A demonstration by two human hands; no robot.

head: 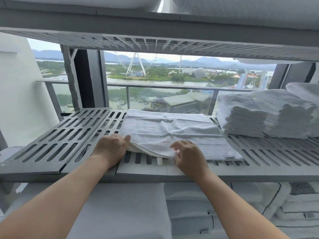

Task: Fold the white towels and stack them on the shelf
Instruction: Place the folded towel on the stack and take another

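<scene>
Folding in hand: left hand (110,147) pinched the raised near corner of the towel (169,130); right hand (188,156) grip was blurred, indeterminate. Next: probably carry that edge across evenly.

One spread towel (169,133), two folded stacks (241,121) (286,118), one left hand (110,149), one right hand (188,157), one slatted shelf (57,135).

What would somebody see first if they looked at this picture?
Probably the white towel spread flat in the middle of the grey shelf, with the left hand and right hand at its near edge. Next, the stack of folded towels on the right, and the Ferris wheel outside, far behind.
</scene>
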